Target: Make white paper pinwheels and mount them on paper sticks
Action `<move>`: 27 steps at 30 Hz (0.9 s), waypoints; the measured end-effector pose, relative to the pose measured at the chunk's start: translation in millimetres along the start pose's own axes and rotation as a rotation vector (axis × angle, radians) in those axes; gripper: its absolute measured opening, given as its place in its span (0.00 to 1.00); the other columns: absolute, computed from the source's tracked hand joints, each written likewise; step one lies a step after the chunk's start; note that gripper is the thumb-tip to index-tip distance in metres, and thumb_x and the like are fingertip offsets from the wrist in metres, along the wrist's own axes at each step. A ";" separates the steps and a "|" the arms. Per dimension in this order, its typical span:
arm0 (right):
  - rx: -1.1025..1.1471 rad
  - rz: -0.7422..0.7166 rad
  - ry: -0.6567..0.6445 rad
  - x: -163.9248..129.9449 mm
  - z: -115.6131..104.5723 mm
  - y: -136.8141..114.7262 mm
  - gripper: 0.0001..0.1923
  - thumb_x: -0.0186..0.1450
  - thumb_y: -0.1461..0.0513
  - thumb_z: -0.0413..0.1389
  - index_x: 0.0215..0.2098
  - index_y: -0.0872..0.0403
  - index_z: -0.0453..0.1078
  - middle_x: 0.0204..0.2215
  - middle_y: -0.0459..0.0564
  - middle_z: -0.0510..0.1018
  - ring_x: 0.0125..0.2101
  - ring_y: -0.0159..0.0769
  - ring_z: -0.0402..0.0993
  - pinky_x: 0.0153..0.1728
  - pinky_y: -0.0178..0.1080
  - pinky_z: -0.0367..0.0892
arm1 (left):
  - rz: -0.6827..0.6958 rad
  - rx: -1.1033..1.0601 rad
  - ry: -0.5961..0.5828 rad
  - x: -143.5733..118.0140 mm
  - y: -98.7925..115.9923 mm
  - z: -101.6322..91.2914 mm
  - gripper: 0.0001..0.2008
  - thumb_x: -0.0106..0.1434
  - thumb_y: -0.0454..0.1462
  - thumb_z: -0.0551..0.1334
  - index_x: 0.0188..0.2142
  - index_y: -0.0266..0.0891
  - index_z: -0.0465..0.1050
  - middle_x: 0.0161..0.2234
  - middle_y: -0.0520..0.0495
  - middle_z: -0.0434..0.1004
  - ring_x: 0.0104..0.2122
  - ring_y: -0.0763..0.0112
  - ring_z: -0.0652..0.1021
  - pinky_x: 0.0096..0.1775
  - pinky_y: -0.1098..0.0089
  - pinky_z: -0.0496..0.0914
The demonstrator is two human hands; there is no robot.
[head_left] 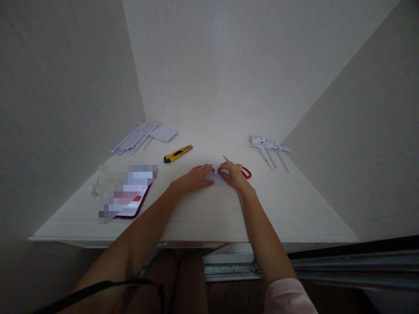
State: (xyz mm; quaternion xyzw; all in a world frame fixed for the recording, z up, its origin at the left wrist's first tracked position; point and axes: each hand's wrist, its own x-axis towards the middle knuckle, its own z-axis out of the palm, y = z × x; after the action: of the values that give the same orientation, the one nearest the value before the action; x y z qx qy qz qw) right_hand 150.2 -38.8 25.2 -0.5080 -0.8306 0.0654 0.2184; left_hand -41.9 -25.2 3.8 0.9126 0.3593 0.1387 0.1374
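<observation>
A small piece of white paper (216, 178) lies on the white tabletop between my hands. My left hand (196, 178) rests flat over its left part, with the fingers stretched out. With fingertips and thumb drawn together, my right hand (233, 173) pinches the paper at its right part. Beneath and behind that hand is a pair of scissors (246, 172); the red handle loop and blade tip show, and the middle is covered. A yellow and black utility knife (178, 154) lies beyond my left hand.
At the back left are several thin paper sticks (135, 138) and white paper squares (164, 132). Several paper pinwheels (266, 145) on sticks lie at the back right. A phone (140, 201), partly blurred, and small beige bits (94, 189) are at the left. Walls enclose three sides.
</observation>
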 end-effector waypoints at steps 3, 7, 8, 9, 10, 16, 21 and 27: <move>0.005 -0.007 0.000 -0.7 -0.6 -0.8 0.08 0.59 0.66 0.50 0.32 0.52 0.70 0.38 0.49 0.74 0.42 0.38 0.66 0.40 0.42 0.47 | 0.008 0.028 -0.012 0.3 -0.3 -0.2 0.21 0.61 0.44 0.52 0.51 0.37 0.59 0.59 0.37 0.52 0.58 0.63 0.57 0.55 0.64 0.51; -0.002 -0.007 0.000 -0.8 -0.8 -0.9 0.08 0.59 0.66 0.50 0.32 0.52 0.70 0.38 0.49 0.74 0.42 0.38 0.66 0.41 0.43 0.47 | 0.024 0.041 0.002 -0.5 -2.0 0.7 0.21 0.62 0.45 0.51 0.51 0.38 0.59 0.59 0.38 0.53 0.58 0.64 0.57 0.55 0.65 0.52; -0.006 -0.006 0.000 -0.7 -0.8 -0.8 0.08 0.59 0.66 0.50 0.32 0.52 0.70 0.38 0.49 0.74 0.42 0.38 0.66 0.41 0.43 0.46 | 0.028 0.040 0.004 -0.8 -2.5 0.9 0.21 0.62 0.46 0.50 0.51 0.39 0.58 0.59 0.38 0.53 0.58 0.64 0.57 0.55 0.65 0.52; -0.009 -0.004 0.000 -0.5 -0.7 -0.6 0.08 0.59 0.66 0.50 0.32 0.52 0.70 0.38 0.48 0.74 0.42 0.38 0.66 0.41 0.43 0.46 | 0.032 0.039 0.004 -1.1 -3.0 1.1 0.21 0.62 0.46 0.50 0.51 0.39 0.59 0.59 0.38 0.52 0.58 0.64 0.56 0.55 0.64 0.52; -0.011 -0.002 -0.002 -0.3 -0.6 -0.5 0.08 0.59 0.66 0.50 0.31 0.52 0.70 0.38 0.48 0.74 0.42 0.38 0.66 0.41 0.44 0.46 | 0.037 0.037 0.002 -1.3 -3.3 1.0 0.21 0.62 0.46 0.50 0.51 0.39 0.59 0.59 0.38 0.52 0.58 0.64 0.56 0.55 0.64 0.51; -0.010 -0.004 -0.029 0.6 0.3 -0.6 0.08 0.59 0.66 0.50 0.32 0.53 0.71 0.39 0.50 0.74 0.43 0.39 0.65 0.42 0.45 0.47 | 0.039 0.054 -0.022 -0.7 -1.9 -1.6 0.20 0.62 0.45 0.50 0.50 0.38 0.61 0.59 0.38 0.52 0.58 0.63 0.57 0.55 0.64 0.52; 0.021 0.017 0.026 0.6 -2.9 6.7 0.09 0.58 0.65 0.50 0.35 0.53 0.70 0.38 0.52 0.75 0.42 0.39 0.67 0.42 0.45 0.52 | 0.065 0.084 0.006 -1.7 -2.6 -0.6 0.21 0.65 0.47 0.43 0.50 0.40 0.62 0.58 0.40 0.55 0.58 0.66 0.57 0.56 0.61 0.49; 0.077 0.168 0.133 -2.0 -16.7 18.4 0.14 0.58 0.66 0.45 0.35 0.58 0.71 0.25 0.51 0.76 0.24 0.31 0.68 0.29 0.33 0.59 | -0.016 0.115 0.032 -4.3 -1.1 0.1 0.20 0.66 0.46 0.39 0.48 0.48 0.64 0.56 0.45 0.59 0.55 0.65 0.60 0.53 0.47 0.45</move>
State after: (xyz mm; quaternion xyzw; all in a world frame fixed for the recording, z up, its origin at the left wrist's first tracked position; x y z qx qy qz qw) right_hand 173.2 -33.7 33.5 -0.5701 -0.7658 0.0816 0.2861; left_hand -45.6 -27.4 2.7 0.9138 0.3759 0.1314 0.0802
